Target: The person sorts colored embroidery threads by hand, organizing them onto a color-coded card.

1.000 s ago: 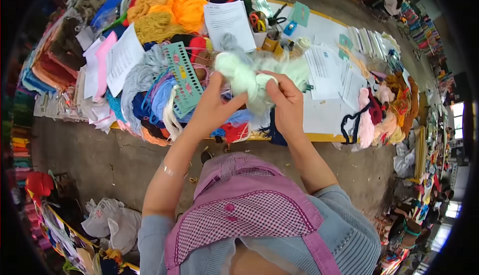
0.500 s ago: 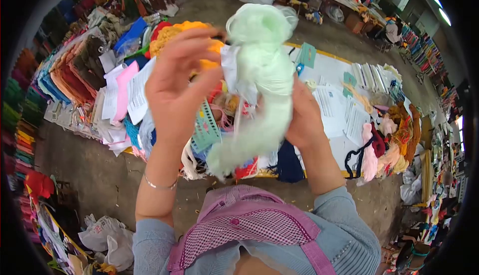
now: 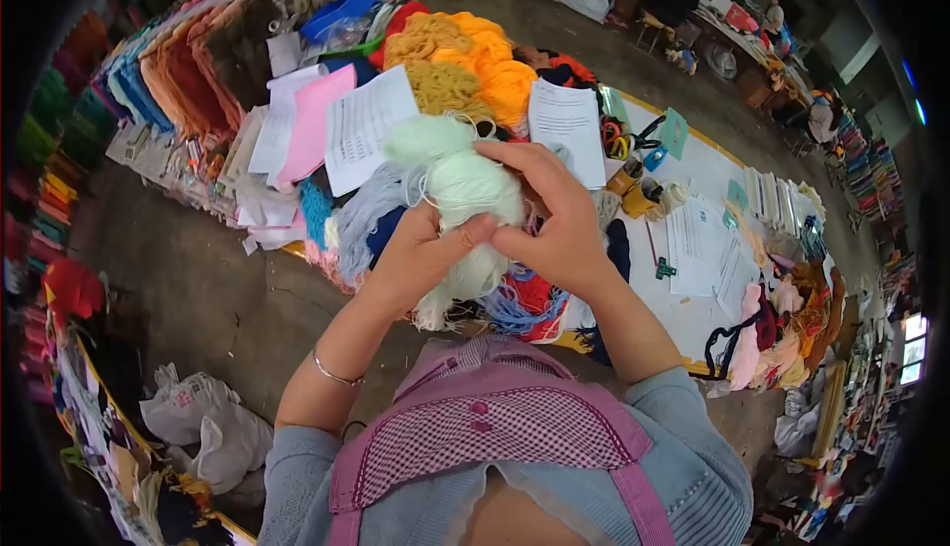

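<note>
A pale mint-green hank of yarn (image 3: 477, 188) is bunched up in front of my chest, over the table's near edge. My left hand (image 3: 411, 261) grips it from the lower left, thumb laid across the strands. On the other side my right hand (image 3: 556, 221) curls round it, fingers over the top and thumb near the left thumb. The hank's looser end spreads out below my hands, and another bulge sticks out at the upper left. Beneath it lie grey-blue yarn (image 3: 374, 211) and blue and red strands (image 3: 522, 306).
Orange and mustard yarn (image 3: 480, 56) is heaped behind my hands. Printed sheets (image 3: 371, 125) and a pink sheet (image 3: 319, 120) lie left, more papers (image 3: 693, 239) right. Scissors (image 3: 648, 132) stand near brown tape rolls (image 3: 641, 195). White sacks (image 3: 208, 427) rest on the floor.
The hank has come down and been gathered from a long hanging shape into a compact bundle. My left hand, off it before, now grips it. The view has turned left.
</note>
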Demonstrator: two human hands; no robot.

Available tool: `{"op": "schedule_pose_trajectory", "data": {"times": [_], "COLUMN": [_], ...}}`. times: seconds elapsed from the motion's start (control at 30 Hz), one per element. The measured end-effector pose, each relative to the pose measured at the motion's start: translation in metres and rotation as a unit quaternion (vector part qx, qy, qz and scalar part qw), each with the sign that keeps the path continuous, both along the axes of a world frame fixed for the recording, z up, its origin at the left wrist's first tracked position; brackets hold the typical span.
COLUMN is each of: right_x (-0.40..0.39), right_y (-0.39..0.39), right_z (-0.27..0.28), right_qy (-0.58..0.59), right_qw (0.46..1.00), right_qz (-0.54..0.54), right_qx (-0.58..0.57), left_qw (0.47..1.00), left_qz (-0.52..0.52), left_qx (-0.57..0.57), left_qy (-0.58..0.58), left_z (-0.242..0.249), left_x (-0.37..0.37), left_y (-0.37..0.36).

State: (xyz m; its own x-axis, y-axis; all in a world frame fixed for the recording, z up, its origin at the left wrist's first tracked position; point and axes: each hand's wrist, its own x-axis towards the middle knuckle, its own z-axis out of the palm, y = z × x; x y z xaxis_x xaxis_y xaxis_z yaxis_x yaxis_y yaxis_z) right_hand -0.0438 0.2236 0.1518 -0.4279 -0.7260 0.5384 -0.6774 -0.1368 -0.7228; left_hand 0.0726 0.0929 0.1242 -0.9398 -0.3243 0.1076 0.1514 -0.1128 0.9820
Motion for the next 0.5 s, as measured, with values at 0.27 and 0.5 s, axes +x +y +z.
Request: {"op": "schedule_pose_trajectory", "data": {"times": [0.27, 0.5], "right_x": [-0.008, -0.019], "right_y": [-0.047, -0.071], "right_z": [-0.031, -0.014], "right_qy": [-0.073, 0.078], "right_qw": [0.971, 0.986], "right_qz": [-0.226, -0.144], "right_qx": [-0.019, 0.041], "left_qw": [0.988, 0.986], "left_qz": [0.023, 0.084], "left_qx": [-0.078, 0.001], "left_qy": [-0.129, -0.143], "left_z": [-0.01, -0.027], "left_x": [0.061, 0.094], "left_y": [-0.104, -0.213]}}
